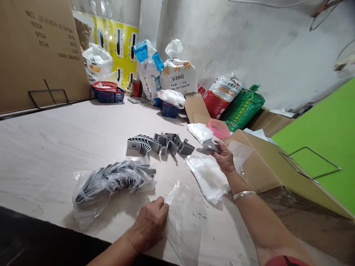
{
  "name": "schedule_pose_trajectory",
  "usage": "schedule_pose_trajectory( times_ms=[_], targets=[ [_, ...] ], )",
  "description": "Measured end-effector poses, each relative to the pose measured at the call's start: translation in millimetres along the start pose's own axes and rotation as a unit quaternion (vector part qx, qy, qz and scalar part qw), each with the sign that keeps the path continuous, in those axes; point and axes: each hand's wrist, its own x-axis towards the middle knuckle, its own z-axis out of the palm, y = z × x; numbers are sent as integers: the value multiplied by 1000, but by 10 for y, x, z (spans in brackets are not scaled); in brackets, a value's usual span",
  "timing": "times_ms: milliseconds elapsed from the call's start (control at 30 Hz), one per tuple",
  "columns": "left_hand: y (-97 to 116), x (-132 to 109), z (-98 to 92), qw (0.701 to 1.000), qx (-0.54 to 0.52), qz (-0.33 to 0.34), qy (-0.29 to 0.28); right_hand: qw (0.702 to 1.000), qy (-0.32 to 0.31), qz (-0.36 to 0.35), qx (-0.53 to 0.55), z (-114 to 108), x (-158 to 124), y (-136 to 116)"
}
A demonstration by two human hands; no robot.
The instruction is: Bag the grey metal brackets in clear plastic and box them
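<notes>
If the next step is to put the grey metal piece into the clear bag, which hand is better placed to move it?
Probably the right hand: it holds the grey metal piece, while the left hand holds the clear bag at its edge.

We get moderate, diffuse light, leaving soft shadows on the table [55, 147] around the metal pieces [154, 146]. Pale glints streak the plastic-wrapped bundle [116, 178]. We see the lower left corner sink nearly to black, while wide-angle distortion tilts and stretches the outer edges.
</notes>
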Motion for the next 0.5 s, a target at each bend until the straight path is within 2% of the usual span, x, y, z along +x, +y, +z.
schedule_pose_trajectory(
  times_ms=[67,133,200,267,400,500],
  targets=[
    [-4,2,-18,1000,-3,-7,-19,997,-9,-45,57,-116,-340,-148],
    [-5,8,-50,999,-15,-15,-40,995,-34,-75,54,-194,-705,-252],
    [0,16,-87,997,-33,-27,-57,994,-41,-96,-10,-246,-1022,-277],
    [10,21,-117,996,-43,-37,-64,987,-15,-121,-109,-278,-1247,-226],
    [29,12,-134,997,-31,-21,-66,950,61,-114,-285,-312,-1438,-78],
    [33,-1,-121,998,-23,-9,-54,943,49,-129,-304,-355,-1477,-76]
  ],
)
